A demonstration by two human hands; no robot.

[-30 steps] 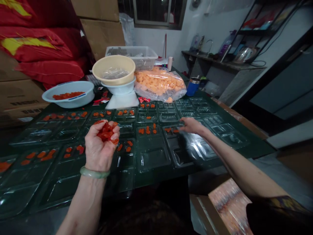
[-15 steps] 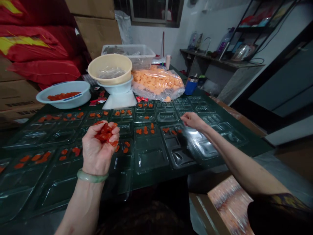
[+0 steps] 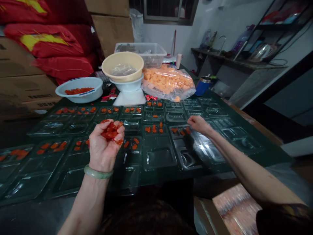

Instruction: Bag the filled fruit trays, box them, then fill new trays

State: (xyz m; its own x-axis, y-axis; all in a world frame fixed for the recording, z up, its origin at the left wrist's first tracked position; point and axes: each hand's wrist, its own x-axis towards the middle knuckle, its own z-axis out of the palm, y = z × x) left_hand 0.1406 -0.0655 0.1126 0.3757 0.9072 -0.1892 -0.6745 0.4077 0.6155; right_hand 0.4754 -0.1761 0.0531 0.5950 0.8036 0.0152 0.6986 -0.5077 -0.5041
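Observation:
My left hand (image 3: pixel 104 151), palm up with a pale green bangle (image 3: pixel 98 172) at the wrist, is closed around a handful of glossy orange-red pieces (image 3: pixel 109 132). These look like small wrapped or shiny bits; their exact kind is unclear. Over the upper right of a clear compartment tray (image 3: pixel 185 152), my right hand (image 3: pixel 198 124) has its fingers pinched together. Whatever lies between them is hidden. Several orange-red pieces (image 3: pixel 181 131) rest in that tray's top section. Left of it, another clear tray (image 3: pixel 160 158) also has pieces in its upper compartments.
Rows of clear trays cover the dark green table (image 3: pixel 151 179). At the back stand a light blue basin (image 3: pixel 97 91) of orange-red pieces, a cream bowl (image 3: pixel 138 67), a bag of peach-coloured pieces (image 3: pixel 168 80) and a blue cup (image 3: pixel 203 87). An open carton (image 3: pixel 207 212) sits below the near edge.
The whole view has swung left, so everything appears further right. My right hand has dropped slightly and come a little closer to the pieces in the tray. My left hand keeps its handful.

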